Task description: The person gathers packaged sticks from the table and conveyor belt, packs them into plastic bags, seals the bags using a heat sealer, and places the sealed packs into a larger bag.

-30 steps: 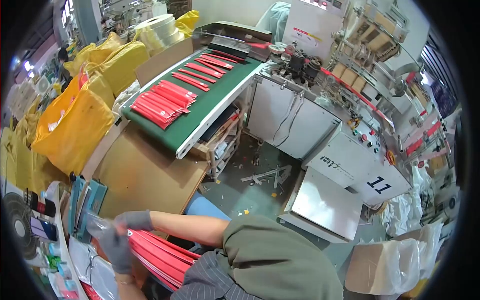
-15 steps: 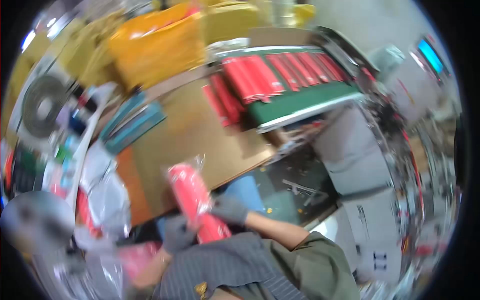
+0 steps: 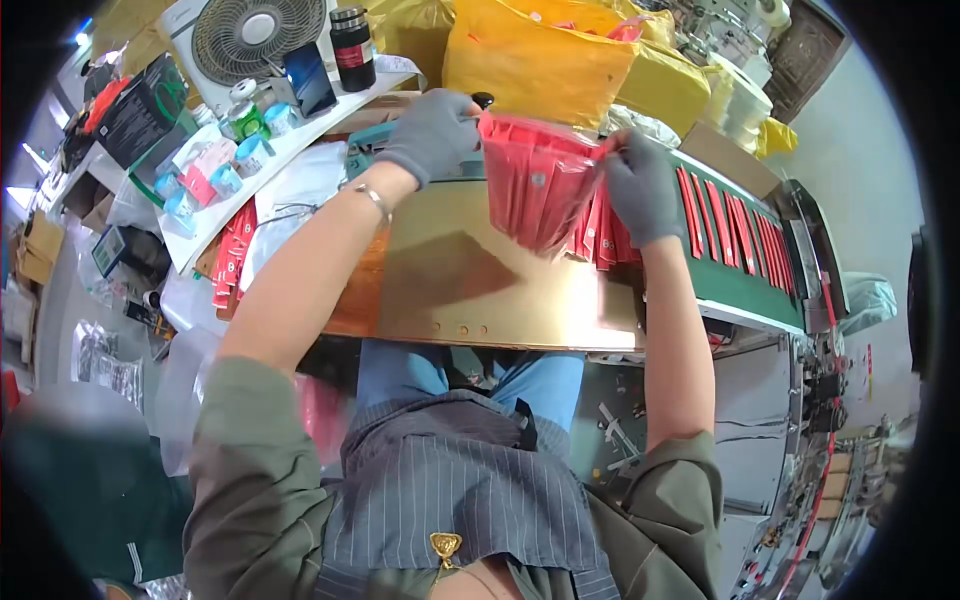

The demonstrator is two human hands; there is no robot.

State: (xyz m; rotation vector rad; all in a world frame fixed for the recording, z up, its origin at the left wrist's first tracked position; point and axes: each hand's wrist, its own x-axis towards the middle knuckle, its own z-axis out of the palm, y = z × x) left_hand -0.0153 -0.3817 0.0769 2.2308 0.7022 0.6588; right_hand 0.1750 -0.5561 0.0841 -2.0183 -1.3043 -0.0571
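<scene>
A clear plastic bag of red packets (image 3: 535, 185) hangs above the table, stretched between my two gloved hands. My left hand (image 3: 435, 135), in a grey glove, pinches its upper left corner. At the upper right corner, my right hand (image 3: 642, 190) has its fingers closed on the bag's edge. The bag narrows toward the bottom, and its shadow falls on the tan tabletop (image 3: 440, 310). Behind the bag and beside my right wrist lie loose red packets (image 3: 607, 240), partly hidden. More red packets (image 3: 735, 222) lie in a row on the green conveyor belt (image 3: 712, 277).
On the left, a white shelf (image 3: 270, 172) carries a phone (image 3: 308, 78), a dark flask (image 3: 352, 50) and several small cups. A fan (image 3: 258, 40) stands behind it. A large yellow bag (image 3: 540, 65) is at the back. A person in dark green (image 3: 90, 490) is at lower left.
The bag of red packets has gone from near my lap to up over the table. Both hands have moved up and apart to its top corners. My view has swung and levelled.
</scene>
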